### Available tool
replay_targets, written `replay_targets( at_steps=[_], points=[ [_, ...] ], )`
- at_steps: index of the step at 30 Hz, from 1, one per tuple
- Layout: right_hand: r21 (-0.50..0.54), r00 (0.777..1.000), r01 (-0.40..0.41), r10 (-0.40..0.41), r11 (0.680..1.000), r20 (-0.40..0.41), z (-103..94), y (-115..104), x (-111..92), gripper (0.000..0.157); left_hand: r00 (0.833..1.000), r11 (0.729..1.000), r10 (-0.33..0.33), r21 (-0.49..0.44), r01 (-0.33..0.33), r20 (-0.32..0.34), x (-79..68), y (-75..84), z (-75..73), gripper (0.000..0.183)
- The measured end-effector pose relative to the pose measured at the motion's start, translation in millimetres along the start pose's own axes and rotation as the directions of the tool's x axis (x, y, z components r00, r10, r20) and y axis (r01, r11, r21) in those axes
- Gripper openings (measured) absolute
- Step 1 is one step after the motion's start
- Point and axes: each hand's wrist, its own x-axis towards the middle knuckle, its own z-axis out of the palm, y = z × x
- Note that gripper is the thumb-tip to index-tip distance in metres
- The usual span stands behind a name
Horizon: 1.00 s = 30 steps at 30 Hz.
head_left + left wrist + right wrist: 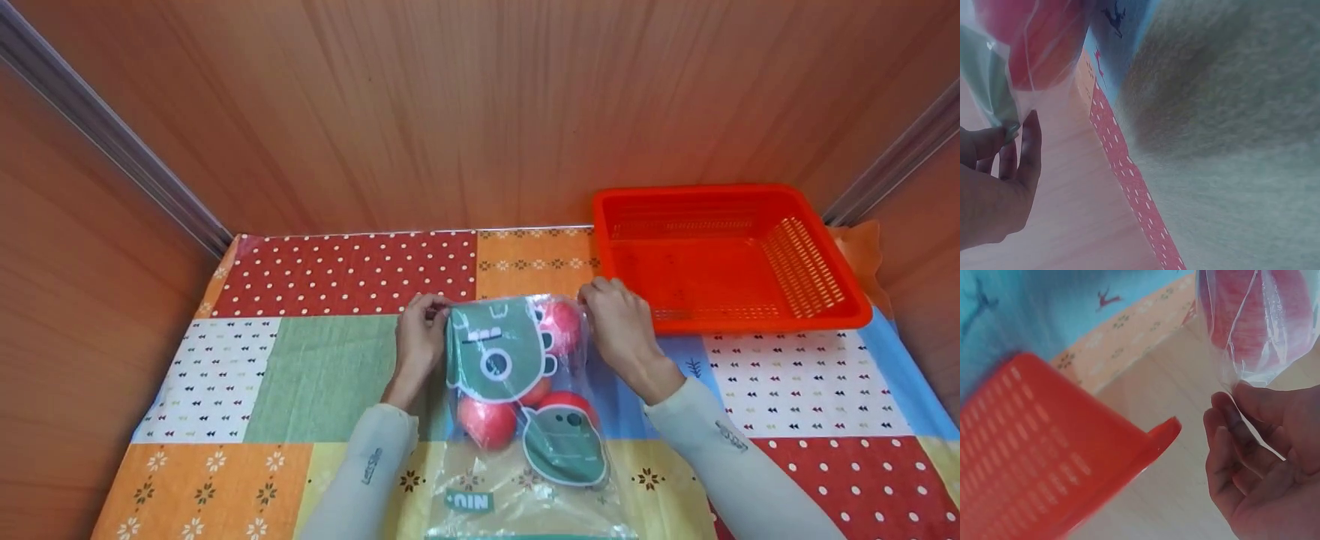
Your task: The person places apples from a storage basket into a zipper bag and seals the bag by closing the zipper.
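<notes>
A clear plastic bag (495, 330) with green cartoon print lies in front of me, with several round red fruits like apples (487, 421) inside. At its far left corner my left hand (420, 334) pinches the plastic between thumb and fingertips. My right hand (619, 319) does the same at the far right corner, close to the orange-red basket. From the right wrist, thumb and forefinger show pressed together on the film (1224, 365), just beside a red fruit (1275, 315). The left wrist view has the green-printed edge (994, 84) caught in the fingertips.
The orange-red plastic basket (750, 324) with slotted sides stands at the back right, its near left corner near my right hand. A patchwork cloth (330, 375) covers the table. Wood-grain panels (450, 112) close off the back and both sides.
</notes>
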Motion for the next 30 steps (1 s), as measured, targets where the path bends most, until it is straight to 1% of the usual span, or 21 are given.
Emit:
replay_targets(
  at_steps=[4, 8, 13, 16, 18, 21, 23, 27, 28, 30],
  points=[
    [-0.06, 1.0, 0.002, -0.001, 0.998, 0.012, 0.3, 2.0, 12.1, 0.031, 1.0, 1.0, 0.009, 0.008, -0.009, -0.024, 14.8, 2.6, 6.9, 0.014],
    [-0.115, 1.0, 0.004, -0.002, 0.993, 0.022, 2.3, 2.3, 20.2, 0.035, 0.999, 0.999, 0.031, 0.03, -0.03, -0.03, 25.3, 2.3, 11.4, 0.013],
    [-0.198, 0.998, 0.005, 0.008, 0.98, 0.066, 6.0, 2.5, 25.7, 0.043, 0.997, 0.994, 0.073, 0.085, -0.071, -0.028, 30.2, -0.7, 14.5, 0.012],
    [-0.238, 0.996, 0.015, 0.005, 0.971, 0.085, 7.8, 2.8, 26.6, 0.046, 0.997, 0.992, 0.078, 0.098, -0.076, -0.016, 30.1, -1.7, 15.1, 0.013],
    [-0.247, 0.996, 0.019, 0.001, 0.969, 0.084, 8.6, 2.0, 26.0, 0.048, 0.998, 0.993, 0.069, 0.1, -0.069, -0.002, 29.2, -1.7, 15.3, 0.013],
    [-0.213, 0.998, 0.013, 0.001, 0.977, 0.065, 10.8, -1.0, 22.7, 0.052, 0.998, 0.992, 0.061, 0.112, -0.065, 0.033, 26.4, -1.6, 15.3, 0.015],
    [-0.152, 0.998, 0.0, 0.009, 0.988, 0.058, 13.2, -4.0, 19.5, 0.056, 0.996, 0.991, 0.058, 0.119, -0.065, 0.062, 24.0, -1.7, 15.4, 0.019],
    [-0.034, 0.995, -0.018, 0.021, 0.999, 0.092, 20.4, -11.7, 10.6, 0.069, 0.993, 0.989, 0.048, 0.134, -0.063, 0.112, 18.1, -2.8, 15.5, 0.033],
    [-0.018, 0.995, -0.018, 0.02, 1.0, 0.102, 22.8, -13.3, 8.4, 0.073, 0.992, 0.987, 0.043, 0.152, -0.061, 0.121, 16.4, -3.2, 15.3, 0.038],
    [0.0, 0.994, -0.006, 0.006, 1.0, 0.113, 27.3, -15.7, 4.2, 0.081, 0.99, 0.973, 0.037, 0.219, -0.067, 0.138, 12.6, -4.4, 14.3, 0.051]
  ],
)
